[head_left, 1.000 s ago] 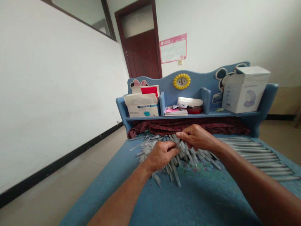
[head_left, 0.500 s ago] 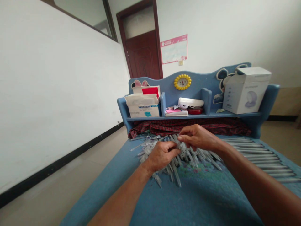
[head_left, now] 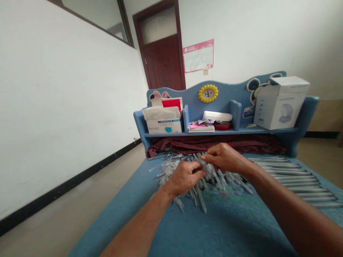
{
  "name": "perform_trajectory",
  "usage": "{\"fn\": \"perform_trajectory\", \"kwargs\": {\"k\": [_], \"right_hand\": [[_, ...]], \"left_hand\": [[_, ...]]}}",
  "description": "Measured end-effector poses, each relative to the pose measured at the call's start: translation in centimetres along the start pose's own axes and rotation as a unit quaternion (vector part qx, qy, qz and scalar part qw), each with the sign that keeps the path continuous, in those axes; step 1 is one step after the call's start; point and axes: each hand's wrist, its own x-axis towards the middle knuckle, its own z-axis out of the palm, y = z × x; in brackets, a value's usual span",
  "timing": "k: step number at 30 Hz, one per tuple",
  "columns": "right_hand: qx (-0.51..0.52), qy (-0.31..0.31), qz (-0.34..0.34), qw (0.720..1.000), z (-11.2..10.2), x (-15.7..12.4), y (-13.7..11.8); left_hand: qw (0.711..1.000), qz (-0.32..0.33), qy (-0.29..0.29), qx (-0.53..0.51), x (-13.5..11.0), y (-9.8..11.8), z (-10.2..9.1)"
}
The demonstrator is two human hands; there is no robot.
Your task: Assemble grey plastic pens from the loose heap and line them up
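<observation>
A heap of thin grey plastic sticks (head_left: pixel 174 166) lies in the middle of a blue desk top (head_left: pixel 214 228). My left hand (head_left: pixel 184 176) rests on the heap with its fingers curled round a bunch of the sticks. My right hand (head_left: pixel 226 157) is just beyond it, thumb and fingers pinched on the far end of a stick (head_left: pixel 199 158). The two hands nearly touch.
A row of grey sticks (head_left: pixel 292 176) lies side by side at the right of the desk. A red checked cloth (head_left: pixel 241 141) runs under the blue shelf (head_left: pixel 222 131), which holds a mask box (head_left: pixel 163 123), papers, and a white carton (head_left: pixel 280 103). A brown door (head_left: pixel 163 60) stands behind.
My right hand has dropped slightly toward the heap and closer to my left hand. The sticks and the rest of the desk look the same.
</observation>
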Motion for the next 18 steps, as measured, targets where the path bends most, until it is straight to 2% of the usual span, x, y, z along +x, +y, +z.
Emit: {"fn": "perform_trajectory", "kwargs": {"k": [4, 9, 14, 18], "right_hand": [[-0.033, 0.024, 0.013, 0.999, -0.08, -0.05, -0.17], [0.049, -0.03, 0.003, 0.998, -0.4, -0.28, -0.33], [-0.004, 0.002, 0.012, 1.0, 0.13, -0.06, 0.18], [0.004, -0.001, 0.022, 1.0, -0.02, -0.02, 0.31]], "left_hand": [[1.0, -0.002, 0.0, 0.004, 0.0, -0.14, 0.08], [1.0, 0.001, 0.006, -0.001, 0.02, 0.11, -0.06], [1.0, 0.003, 0.0, 0.016, 0.02, 0.06, 0.02], [1.0, 0.001, 0.003, 0.02, 0.03, -0.11, 0.05]]}}
